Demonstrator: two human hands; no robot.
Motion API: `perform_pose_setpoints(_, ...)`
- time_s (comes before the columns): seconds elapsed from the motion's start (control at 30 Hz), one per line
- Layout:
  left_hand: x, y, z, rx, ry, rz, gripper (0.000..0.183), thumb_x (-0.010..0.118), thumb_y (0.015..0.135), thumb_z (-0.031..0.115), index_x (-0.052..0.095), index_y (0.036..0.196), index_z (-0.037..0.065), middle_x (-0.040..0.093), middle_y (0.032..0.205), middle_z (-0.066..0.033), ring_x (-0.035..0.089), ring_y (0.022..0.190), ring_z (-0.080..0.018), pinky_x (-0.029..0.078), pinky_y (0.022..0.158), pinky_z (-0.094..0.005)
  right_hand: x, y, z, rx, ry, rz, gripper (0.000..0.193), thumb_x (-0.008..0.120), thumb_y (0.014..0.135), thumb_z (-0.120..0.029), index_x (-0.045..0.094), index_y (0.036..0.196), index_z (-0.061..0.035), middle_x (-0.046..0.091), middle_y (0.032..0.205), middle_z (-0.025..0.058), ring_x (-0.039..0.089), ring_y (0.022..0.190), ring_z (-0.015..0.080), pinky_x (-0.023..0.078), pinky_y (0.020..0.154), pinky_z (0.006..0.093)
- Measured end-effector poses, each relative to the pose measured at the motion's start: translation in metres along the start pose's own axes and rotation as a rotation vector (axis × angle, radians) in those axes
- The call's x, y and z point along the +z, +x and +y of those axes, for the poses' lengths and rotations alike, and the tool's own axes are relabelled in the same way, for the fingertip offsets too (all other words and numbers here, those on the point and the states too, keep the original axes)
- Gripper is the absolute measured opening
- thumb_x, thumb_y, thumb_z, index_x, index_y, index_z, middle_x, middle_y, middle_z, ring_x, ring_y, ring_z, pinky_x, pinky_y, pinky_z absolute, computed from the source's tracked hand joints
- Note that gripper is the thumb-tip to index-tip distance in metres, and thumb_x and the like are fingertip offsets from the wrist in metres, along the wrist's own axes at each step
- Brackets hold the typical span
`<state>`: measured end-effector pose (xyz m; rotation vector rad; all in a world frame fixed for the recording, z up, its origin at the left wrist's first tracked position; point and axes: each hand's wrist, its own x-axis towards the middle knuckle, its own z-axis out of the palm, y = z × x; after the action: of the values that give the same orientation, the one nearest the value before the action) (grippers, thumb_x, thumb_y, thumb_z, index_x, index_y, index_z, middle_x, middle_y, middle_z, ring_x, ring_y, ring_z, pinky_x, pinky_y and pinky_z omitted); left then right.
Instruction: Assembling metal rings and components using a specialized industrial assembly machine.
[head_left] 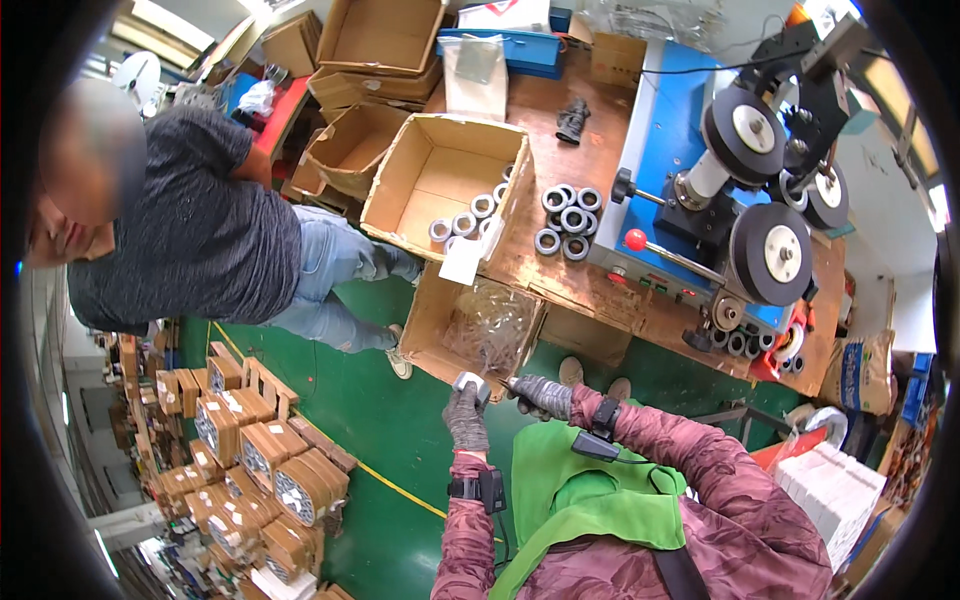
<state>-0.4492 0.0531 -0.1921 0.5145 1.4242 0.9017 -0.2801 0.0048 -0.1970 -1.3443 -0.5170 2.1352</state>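
Note:
My left hand (466,418), in a grey glove, is closed around a small light-grey piece (471,383); its full shape is partly covered by the fingers. To its right, my right hand (545,396), gloved too, grips a slim dark tool (509,383) whose tip points toward that piece. What kind of tool it is cannot be made out. Both hands are over the near edge of an open cardboard box (425,325) holding crumpled clear plastic (490,325). Several grey rings (573,220) stand grouped on the wooden bench (545,285) beyond.
A larger carton (410,185) with more rings sits at the bench's left end. A blue machine (650,170) with black wheels (765,250) and a red-knobbed lever (637,240) occupies the right. Another person (200,200) stands at left. Stacked cartons (270,450) fill the lower left.

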Motion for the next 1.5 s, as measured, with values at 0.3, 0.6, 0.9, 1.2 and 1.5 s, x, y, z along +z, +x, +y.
perform_pose_setpoints(0.3,-0.001,-0.006,0.004,0.035,0.144,-0.094,0.037,0.059,0.075,0.013,0.053,0.108,-0.004,0.054,0.096,-0.0089,0.054,0.083,-0.0198,0.048,0.069,-0.0333,0.01,0.017,-0.016,-0.214,0.032,0.091,0.04,0.042,0.086,-0.047,0.056,0.082,-0.0103,0.046,0.056,-0.0024,0.035,0.038,0.0073,0.029,0.032,0.0232)
perform_pose_setpoints(0.6,-0.018,0.016,0.006,0.025,-0.06,-0.12,0.032,0.06,0.079,0.016,0.053,0.103,-0.004,0.055,0.093,-0.0097,0.055,0.081,-0.0207,0.051,0.069,-0.0363,-0.122,0.005,0.057,-0.116,0.308,0.414,0.025,0.06,0.079,-0.025,0.06,0.095,-0.006,0.055,0.065,0.0013,0.046,0.045,0.0104,0.04,0.037,0.0244)
perform_pose_setpoints(0.9,0.003,-0.011,-0.025,-0.018,0.301,-0.317,0.027,0.055,0.084,0.029,0.063,0.088,0.004,0.056,0.076,0.0014,0.05,0.069,-0.0081,0.044,0.061,-0.0235,-0.358,-0.021,0.313,-0.343,-1.344,1.059,0.027,0.038,0.084,-0.012,0.059,0.101,-0.0082,0.054,0.104,0.0097,0.049,0.098,0.0202,0.041,0.083,0.0336)
perform_pose_setpoints(1.2,0.056,-0.049,-0.019,-0.168,0.211,-0.294,0.037,0.062,0.077,0.023,0.054,0.107,0.003,0.058,0.097,-0.0077,0.058,0.082,-0.0189,0.051,0.069,-0.0307,-0.365,0.005,0.296,-0.553,0.257,1.127,0.026,0.049,0.08,-0.018,0.057,0.101,-0.0043,0.059,0.095,0.0067,0.054,0.085,0.02,0.043,0.078,0.0327)
perform_pose_setpoints(1.5,0.102,-0.06,-0.032,-0.191,0.31,-0.351,0.037,0.061,0.079,0.024,0.053,0.109,0.004,0.058,0.094,-0.007,0.057,0.084,-0.0173,0.049,0.068,-0.0307,-0.35,-0.098,0.352,-0.251,0.348,0.989,0.009,0.056,0.074,-0.009,0.058,0.082,-0.0066,0.056,0.068,0.005,0.05,0.056,0.0179,0.042,0.052,0.0322)
